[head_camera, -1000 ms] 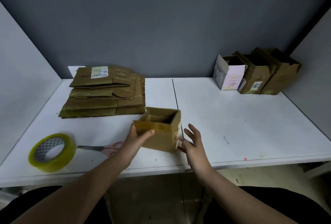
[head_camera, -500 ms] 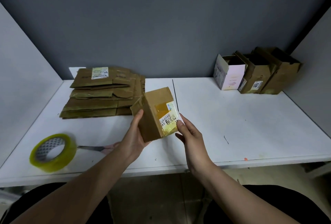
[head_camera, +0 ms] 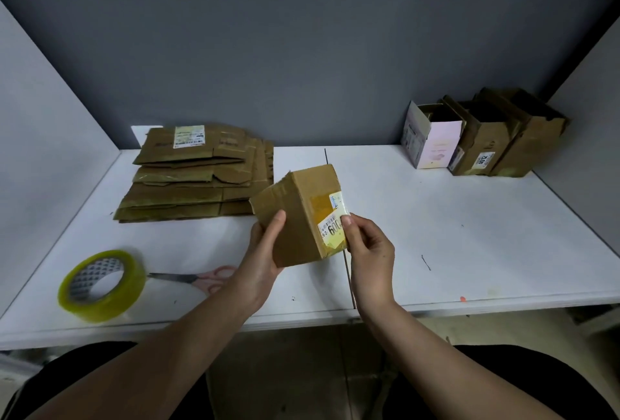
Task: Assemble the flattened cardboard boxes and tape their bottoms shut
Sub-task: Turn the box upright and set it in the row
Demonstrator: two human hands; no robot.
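A person holds a small cardboard box [head_camera: 303, 218] tilted above the near middle of the white tabletop [head_camera: 436, 218], the left hand [head_camera: 263, 251] wrapped around its near-left corner and the right hand [head_camera: 367, 248] pinching the labelled right edge. The tape roll [head_camera: 100, 285] and scissors [head_camera: 198, 277] lie near left, flattened boxes [head_camera: 198, 174] beyond. With neither hand free for tape, loosening either grip could probably let the folded flaps spring open.

You hold the box [head_camera: 302, 218] tilted, left hand [head_camera: 265, 251] and right hand [head_camera: 367, 248] gripping it. Tape [head_camera: 100, 285] lies at eight o'clock.
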